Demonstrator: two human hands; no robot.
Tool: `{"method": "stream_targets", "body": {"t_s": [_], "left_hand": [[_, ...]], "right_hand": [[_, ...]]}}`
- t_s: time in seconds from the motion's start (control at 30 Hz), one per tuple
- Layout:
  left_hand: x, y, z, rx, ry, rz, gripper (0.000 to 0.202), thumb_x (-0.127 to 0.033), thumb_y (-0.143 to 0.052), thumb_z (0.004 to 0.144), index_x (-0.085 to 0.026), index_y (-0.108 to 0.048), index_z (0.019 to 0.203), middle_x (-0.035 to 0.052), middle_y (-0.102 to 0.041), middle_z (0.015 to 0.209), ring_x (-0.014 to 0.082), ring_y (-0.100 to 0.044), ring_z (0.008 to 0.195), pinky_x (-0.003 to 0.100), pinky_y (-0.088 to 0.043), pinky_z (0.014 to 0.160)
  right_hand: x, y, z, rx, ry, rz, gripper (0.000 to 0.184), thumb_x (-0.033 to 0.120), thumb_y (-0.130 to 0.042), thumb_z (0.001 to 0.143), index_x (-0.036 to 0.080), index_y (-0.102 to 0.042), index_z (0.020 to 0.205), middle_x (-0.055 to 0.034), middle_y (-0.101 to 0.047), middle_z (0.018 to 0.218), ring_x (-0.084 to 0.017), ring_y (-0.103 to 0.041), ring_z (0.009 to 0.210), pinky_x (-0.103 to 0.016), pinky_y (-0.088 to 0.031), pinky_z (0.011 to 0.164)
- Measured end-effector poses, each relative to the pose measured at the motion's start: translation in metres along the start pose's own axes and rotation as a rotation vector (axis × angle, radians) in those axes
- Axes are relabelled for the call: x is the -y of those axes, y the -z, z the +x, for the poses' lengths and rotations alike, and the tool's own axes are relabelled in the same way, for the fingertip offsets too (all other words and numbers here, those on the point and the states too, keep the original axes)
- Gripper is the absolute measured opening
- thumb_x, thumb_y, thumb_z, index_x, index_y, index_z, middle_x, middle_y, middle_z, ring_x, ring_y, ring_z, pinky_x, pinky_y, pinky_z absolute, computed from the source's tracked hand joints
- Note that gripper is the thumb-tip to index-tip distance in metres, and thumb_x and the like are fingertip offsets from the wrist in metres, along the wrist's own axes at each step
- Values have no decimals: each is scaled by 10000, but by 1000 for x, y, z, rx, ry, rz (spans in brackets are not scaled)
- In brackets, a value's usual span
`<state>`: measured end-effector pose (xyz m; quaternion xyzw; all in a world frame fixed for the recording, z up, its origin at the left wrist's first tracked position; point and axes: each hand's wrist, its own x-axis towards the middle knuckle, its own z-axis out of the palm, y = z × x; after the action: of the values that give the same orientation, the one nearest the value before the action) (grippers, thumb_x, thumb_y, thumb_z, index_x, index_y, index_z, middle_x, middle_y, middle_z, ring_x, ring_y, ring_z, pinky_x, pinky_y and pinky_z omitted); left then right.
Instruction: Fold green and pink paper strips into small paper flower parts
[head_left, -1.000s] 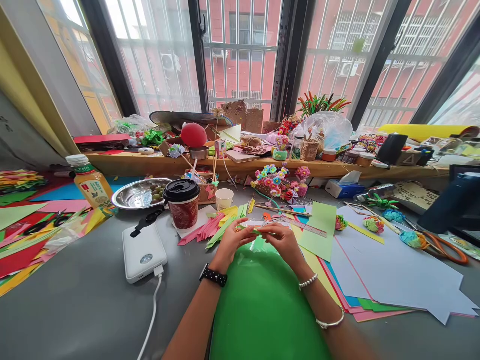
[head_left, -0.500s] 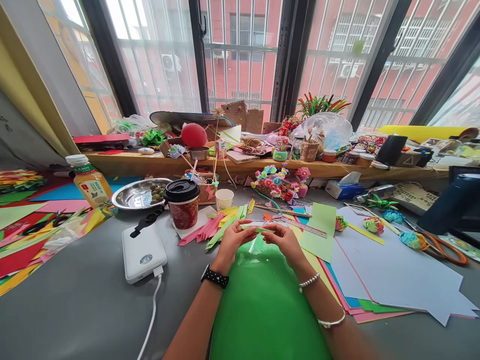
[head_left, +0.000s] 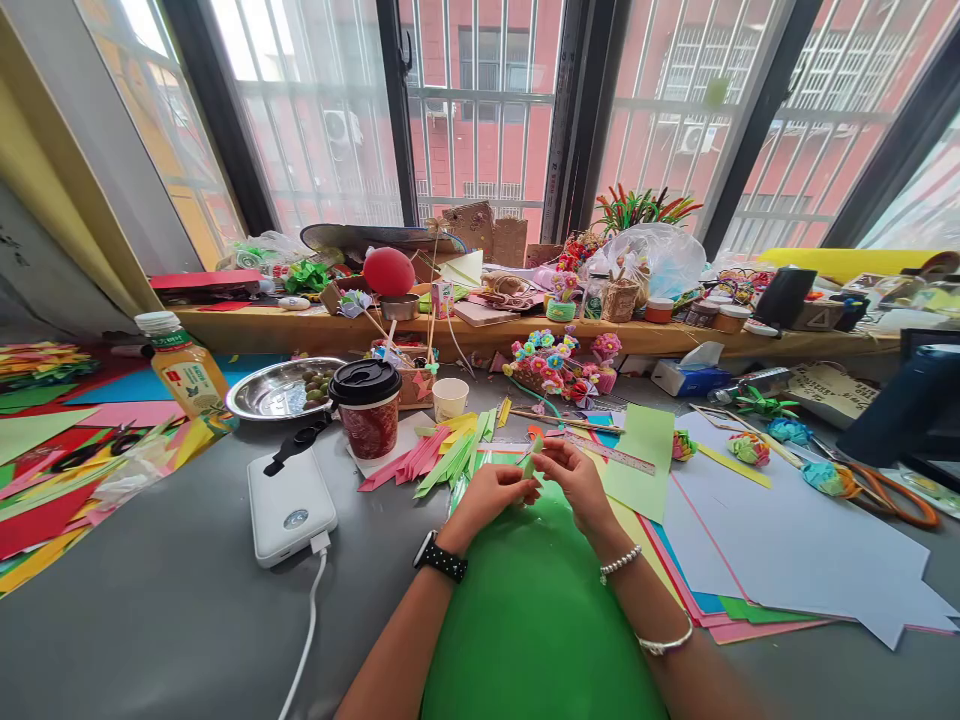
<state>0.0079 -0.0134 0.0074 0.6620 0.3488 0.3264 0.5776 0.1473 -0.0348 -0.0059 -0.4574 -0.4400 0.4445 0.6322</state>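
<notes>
Between my two hands is a small light-green paper strip (head_left: 532, 459), held upright above the green sheet. My left hand (head_left: 495, 494) is closed on its lower end, fingers curled. My right hand (head_left: 571, 478) pinches its upper part from the right. Below my hands and forearms spreads a glossy green surface (head_left: 540, 620). Just beyond my left hand lie folded green paper strips (head_left: 459, 460) and folded pink paper strips (head_left: 409, 458). A clear ruler (head_left: 626, 459) rests to the right of my right hand, partly across a light-green sheet (head_left: 651, 490).
On the left stand a white power bank (head_left: 289, 505) with a cable, a lidded coffee cup (head_left: 367, 415), a metal plate (head_left: 259, 392) and a juice bottle (head_left: 187, 370). White paper (head_left: 795, 540) and orange-handled scissors (head_left: 892, 500) lie at right. Crocheted flowers (head_left: 551, 365) sit behind.
The green paper strip has turned from lying level between both hands to standing upright. My left hand has dropped slightly and moved right, and my right hand's fingers have shifted to the strip's top.
</notes>
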Motion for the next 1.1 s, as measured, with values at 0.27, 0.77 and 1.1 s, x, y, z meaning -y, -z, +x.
{"method": "stream_targets", "body": {"t_s": [0.27,0.77,1.1], "left_hand": [[-3,-1,0,-27,-18,43,268,-386,-625,634,-127,-649,567,9,-588,524,112,-492,521,206,-347,508],[0,-5,2,-106,62,-81,261,-380,-647,618,-128,-624,555,37,-619,515,115,-554,484,211,-438,525],[-1,-4,2,-132,6,7,211,-319,-587,678,-141,-617,570,20,-604,500,115,-548,491,202,-431,521]], "right_hand": [[0,0,0,24,59,-73,206,361,-672,603,166,-622,642,6,-596,601,-131,-532,573,-258,-425,577],[0,0,1,-178,3,27,241,371,-704,541,162,-622,628,7,-583,586,-126,-518,557,-270,-425,574],[0,2,2,-187,-43,92,193,321,-713,544,165,-639,631,14,-587,606,-107,-512,566,-252,-422,586]]}}
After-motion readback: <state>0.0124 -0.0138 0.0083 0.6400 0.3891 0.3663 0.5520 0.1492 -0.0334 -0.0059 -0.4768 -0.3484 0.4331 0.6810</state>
